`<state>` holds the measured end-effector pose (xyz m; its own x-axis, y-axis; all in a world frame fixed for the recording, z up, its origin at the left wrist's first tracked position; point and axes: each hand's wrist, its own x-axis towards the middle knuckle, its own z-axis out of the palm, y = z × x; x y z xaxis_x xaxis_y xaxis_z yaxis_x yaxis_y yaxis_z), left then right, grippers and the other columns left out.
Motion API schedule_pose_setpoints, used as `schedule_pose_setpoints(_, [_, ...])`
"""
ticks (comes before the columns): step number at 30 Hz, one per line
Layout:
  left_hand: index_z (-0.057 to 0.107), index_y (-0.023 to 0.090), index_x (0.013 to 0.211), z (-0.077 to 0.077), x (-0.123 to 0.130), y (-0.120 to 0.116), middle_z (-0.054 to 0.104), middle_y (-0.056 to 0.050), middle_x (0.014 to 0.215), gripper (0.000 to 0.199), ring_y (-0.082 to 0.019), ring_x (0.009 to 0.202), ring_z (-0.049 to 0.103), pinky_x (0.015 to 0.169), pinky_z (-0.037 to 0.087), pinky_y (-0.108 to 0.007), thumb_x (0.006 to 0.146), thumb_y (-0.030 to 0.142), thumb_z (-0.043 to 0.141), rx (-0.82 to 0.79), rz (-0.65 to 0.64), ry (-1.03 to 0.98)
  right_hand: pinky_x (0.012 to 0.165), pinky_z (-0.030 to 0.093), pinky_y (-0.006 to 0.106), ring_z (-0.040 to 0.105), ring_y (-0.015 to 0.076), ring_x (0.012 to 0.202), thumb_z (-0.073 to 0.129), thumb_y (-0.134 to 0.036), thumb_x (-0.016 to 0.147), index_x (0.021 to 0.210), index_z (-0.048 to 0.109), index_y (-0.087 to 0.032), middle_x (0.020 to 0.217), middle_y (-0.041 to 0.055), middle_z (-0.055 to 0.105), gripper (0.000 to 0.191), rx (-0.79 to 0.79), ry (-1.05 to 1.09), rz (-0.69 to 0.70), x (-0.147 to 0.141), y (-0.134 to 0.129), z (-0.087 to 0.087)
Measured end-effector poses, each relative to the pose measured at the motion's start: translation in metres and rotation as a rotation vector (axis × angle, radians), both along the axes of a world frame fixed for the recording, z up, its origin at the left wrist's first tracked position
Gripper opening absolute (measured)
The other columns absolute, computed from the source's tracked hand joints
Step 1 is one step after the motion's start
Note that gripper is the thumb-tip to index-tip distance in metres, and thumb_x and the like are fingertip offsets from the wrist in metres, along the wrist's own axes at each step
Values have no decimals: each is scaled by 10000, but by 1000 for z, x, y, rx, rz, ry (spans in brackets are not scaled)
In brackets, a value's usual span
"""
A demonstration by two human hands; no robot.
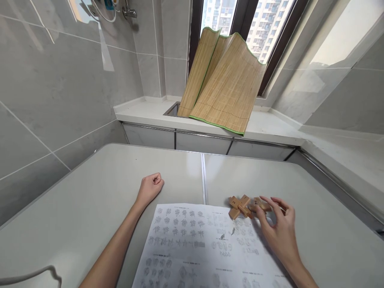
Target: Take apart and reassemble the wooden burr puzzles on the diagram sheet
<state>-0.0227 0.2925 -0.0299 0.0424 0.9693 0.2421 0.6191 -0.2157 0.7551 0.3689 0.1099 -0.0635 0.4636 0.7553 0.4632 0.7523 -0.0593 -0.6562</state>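
Observation:
My left hand rests on the table as a closed fist, with nothing seen in it, just beyond the upper left corner of a printed sheet. At the right, my right hand has its thumb and fingers around a wooden piece marked with a 2. Left of that piece lies a cluster of crossed wooden blocks, also numbered, at the sheet's top edge. Rows of small grey drawings cover the paper. The fingers partly hide the held piece.
The pale table has a seam down its middle. Behind it, a folded bamboo mat leans over a sink on the white counter, before a window. A grey cable lies at the lower left.

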Motion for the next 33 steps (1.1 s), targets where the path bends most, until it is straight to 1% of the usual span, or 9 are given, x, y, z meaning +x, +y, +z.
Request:
schedule_pose_setpoints(5, [234,226,609,-1,-1,0,233,64,573,258,-118,565,229,553,203,-255,687,246,479,3,-3,2,625,585,336,512,362,1281,631,-567,935,1188,751,-212,1388,172,440,452,-23,-41,36,4,2,-10])
schedule_pose_setpoints(13, [222,229,619,0,0,-2,223,67,581,266,-114,570,224,554,200,-248,704,234,474,14,-9,10,708,552,355,536,339,1262,631,-588,937,1107,769,-206,1291,149,535,440,29,47,1,5,0,1])
schedule_pose_setpoints(15, [219,228,623,0,0,-3,218,67,585,267,-112,570,222,553,197,-245,719,232,468,27,-12,10,736,518,366,560,322,1194,644,-595,923,1097,776,-210,1232,125,562,442,65,81,-52,7,0,6])
schedule_pose_setpoints(18, [213,228,627,0,0,-5,208,69,586,268,-109,572,211,553,196,-245,739,223,457,65,-15,9,712,455,356,566,255,953,681,-617,882,1095,779,-207,1053,70,570,472,123,155,-156,8,-1,15])
schedule_pose_setpoints(21, [207,228,629,1,0,-6,195,69,591,279,-110,581,194,558,199,-250,754,214,456,117,-29,7,727,438,345,525,194,807,724,-608,861,1122,748,-198,921,13,556,487,181,360,-196,7,-4,23])
schedule_pose_setpoints(24, [203,228,633,3,6,-10,191,67,603,297,-111,590,185,564,197,-256,783,208,459,170,-67,2,781,478,338,590,205,890,758,-606,844,1134,703,-202,995,29,639,501,193,631,-135,5,-6,27])
schedule_pose_setpoints(27, [194,228,636,7,22,-19,194,68,603,335,-108,584,190,562,197,-258,831,208,465,205,-143,-6,762,519,317,622,215,936,767,-607,844,1139,679,-229,1073,44,664,487,166,816,-14,0,-9,27])
schedule_pose_setpoints(31, [226,221,623,16,57,-49,258,72,574,397,-96,539,250,547,243,-241,922,241,487,194,-317,2,660,540,277,635,201,841,745,-584,882,1141,676,-256,1029,48,669,423,122,858,151,-10,-18,23])
schedule_pose_setpoints(33, [348,214,639,22,76,-68,374,66,582,370,-99,539,338,552,293,-232,952,291,530,174,-416,17,578,514,255,610,182,727,733,-562,901,1137,678,-256,964,48,676,391,83,804,238,-18,-24,20])
